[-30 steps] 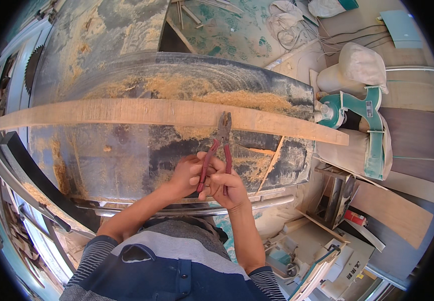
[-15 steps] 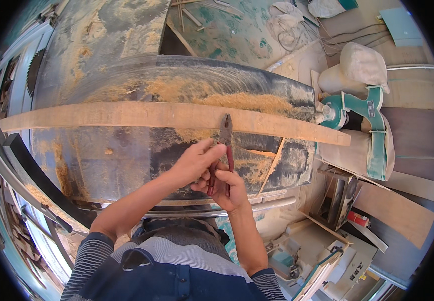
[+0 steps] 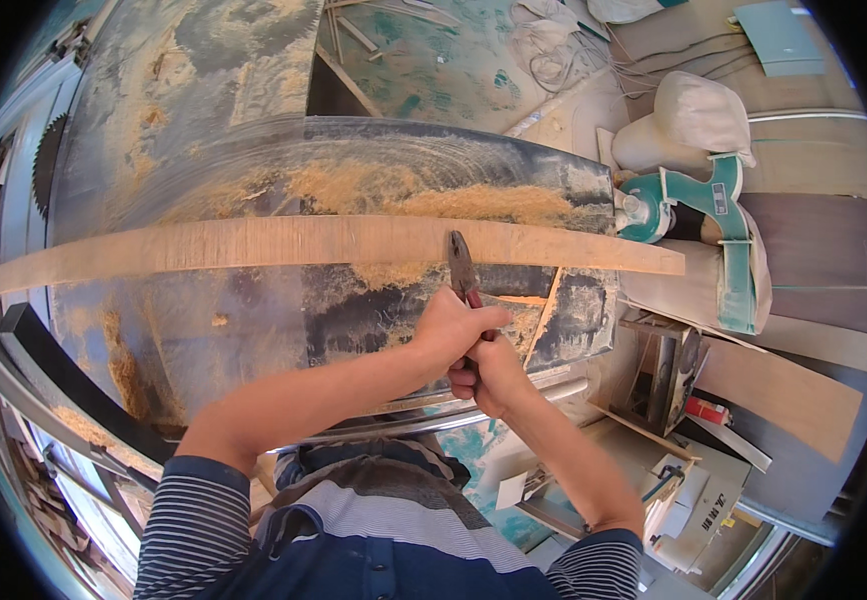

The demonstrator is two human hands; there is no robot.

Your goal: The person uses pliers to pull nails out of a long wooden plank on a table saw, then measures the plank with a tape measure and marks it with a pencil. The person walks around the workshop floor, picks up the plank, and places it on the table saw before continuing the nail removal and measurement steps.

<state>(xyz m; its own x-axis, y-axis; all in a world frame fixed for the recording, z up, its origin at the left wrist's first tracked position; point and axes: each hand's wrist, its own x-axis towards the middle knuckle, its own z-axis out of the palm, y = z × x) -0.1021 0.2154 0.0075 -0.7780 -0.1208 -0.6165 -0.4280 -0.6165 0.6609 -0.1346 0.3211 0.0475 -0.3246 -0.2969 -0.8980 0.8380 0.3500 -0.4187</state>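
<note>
Pliers (image 3: pixel 462 264) point away from both grips, head over a long wooden strip (image 3: pixel 303 240) crossing just beyond; whether they touch I cannot tell. Past it, sawdust (image 3: pixel 353 186) coats the desk (image 3: pixel 188 325); a green machine (image 3: pixel 729 205) stands well right of the grips. The left grip (image 3: pixel 450 330) closes around the handles; the right grip (image 3: pixel 494 377) wraps them just below, curled tight.

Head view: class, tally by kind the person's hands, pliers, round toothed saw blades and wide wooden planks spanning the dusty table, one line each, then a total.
Hands: 2 (left hand, right hand)
Pliers: 1
Round toothed saw blade: 1
Wide wooden plank: 1
Total: 5
</note>
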